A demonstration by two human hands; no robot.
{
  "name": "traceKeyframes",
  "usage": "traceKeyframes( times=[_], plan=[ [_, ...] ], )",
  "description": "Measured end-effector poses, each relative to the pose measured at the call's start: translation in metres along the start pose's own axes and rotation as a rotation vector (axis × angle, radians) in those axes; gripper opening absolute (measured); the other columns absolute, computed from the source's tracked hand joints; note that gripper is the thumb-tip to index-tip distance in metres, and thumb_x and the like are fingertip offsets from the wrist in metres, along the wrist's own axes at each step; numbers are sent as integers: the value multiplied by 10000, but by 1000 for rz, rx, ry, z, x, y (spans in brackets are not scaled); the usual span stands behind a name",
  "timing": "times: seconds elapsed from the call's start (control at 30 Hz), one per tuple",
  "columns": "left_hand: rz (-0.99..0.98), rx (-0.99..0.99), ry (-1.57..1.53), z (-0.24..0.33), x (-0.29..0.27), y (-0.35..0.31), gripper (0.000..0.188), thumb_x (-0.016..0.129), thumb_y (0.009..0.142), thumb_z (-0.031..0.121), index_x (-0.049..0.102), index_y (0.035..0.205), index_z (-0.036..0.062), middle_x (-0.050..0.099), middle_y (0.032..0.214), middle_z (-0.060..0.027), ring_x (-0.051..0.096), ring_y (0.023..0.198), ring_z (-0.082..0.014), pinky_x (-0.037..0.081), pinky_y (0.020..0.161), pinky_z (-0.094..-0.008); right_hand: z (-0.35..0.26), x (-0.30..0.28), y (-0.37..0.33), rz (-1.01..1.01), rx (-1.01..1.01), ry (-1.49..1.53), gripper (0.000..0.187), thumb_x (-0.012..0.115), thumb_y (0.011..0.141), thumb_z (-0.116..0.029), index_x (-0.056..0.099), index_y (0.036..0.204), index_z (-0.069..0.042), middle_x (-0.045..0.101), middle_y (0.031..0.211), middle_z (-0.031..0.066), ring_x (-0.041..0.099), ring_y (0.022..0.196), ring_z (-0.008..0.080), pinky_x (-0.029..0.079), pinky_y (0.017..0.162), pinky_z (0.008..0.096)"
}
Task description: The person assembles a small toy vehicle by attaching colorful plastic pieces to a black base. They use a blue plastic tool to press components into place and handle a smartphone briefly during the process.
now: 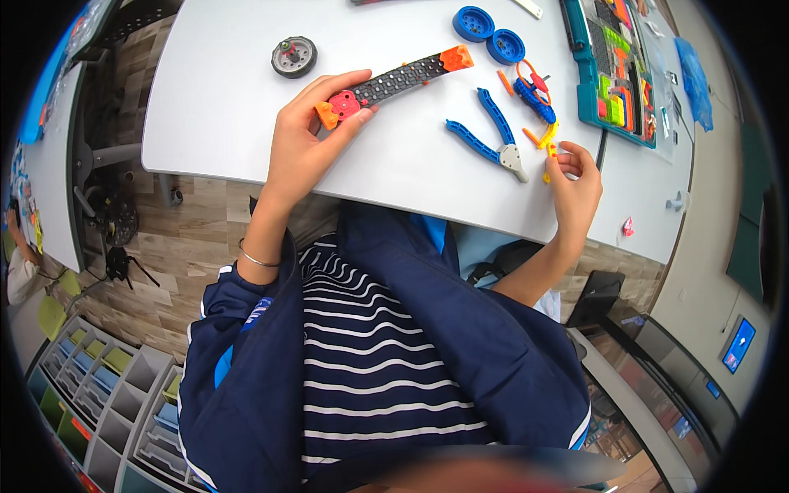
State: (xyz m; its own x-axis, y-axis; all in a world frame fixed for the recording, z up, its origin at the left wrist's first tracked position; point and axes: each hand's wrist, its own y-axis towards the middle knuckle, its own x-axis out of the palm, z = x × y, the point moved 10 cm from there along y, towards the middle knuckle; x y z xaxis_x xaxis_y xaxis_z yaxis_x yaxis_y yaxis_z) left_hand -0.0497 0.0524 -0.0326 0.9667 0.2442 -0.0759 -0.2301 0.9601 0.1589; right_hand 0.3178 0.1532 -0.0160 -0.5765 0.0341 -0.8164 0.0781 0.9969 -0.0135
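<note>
My left hand (308,135) is closed round one end of a black perforated toy building beam (403,80), raised over the white table. Orange end pieces cap the beam, and a red round connector sits near my thumb. Toward the table's right side, my right hand (578,182) has its fingers curled, with thumb and fingertips at a small yellow building piece (551,150). Other yellow and orange bits lie beside those fingertips. Between my hands rest blue-handled pliers (485,131) with a grey head, their handles spread.
A grey-and-black wheel (294,57) lies left on the table (214,99). Two blue wheels (489,34) and a blue part with red and orange pieces (534,92) lie to the right. Beyond them is a teal case (590,103) of colourful parts. A pink scrap (628,227) lies near the edge.
</note>
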Motion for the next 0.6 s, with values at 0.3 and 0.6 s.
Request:
traceKeyframes(
  times=[0.3, 0.6],
  plan=[
    [10, -36, -52, -7, -1, -1, 409, 749, 911, 44, 659, 1302, -34, 686, 1255, -132, 650, 1144, -172, 502, 1016, -306, -47, 6, -11, -131, -55, 645, 197, 742, 911, -5, 711, 1099, 45, 695, 1044, 104, 670, 776, 130, 545, 676, 246],
    [-22, -39, -49, -7, -1, -3, 468, 706, 941, -8, 575, 1388, -50, 653, 1338, -158, 710, 1102, -199, 542, 997, -308, -150, 92, -53, -636, -285, 1002, 220, 710, 880, 110, 702, 1099, 87, 613, 1184, 136, 679, 1019, 217, 598, 892, 317]
  ],
)
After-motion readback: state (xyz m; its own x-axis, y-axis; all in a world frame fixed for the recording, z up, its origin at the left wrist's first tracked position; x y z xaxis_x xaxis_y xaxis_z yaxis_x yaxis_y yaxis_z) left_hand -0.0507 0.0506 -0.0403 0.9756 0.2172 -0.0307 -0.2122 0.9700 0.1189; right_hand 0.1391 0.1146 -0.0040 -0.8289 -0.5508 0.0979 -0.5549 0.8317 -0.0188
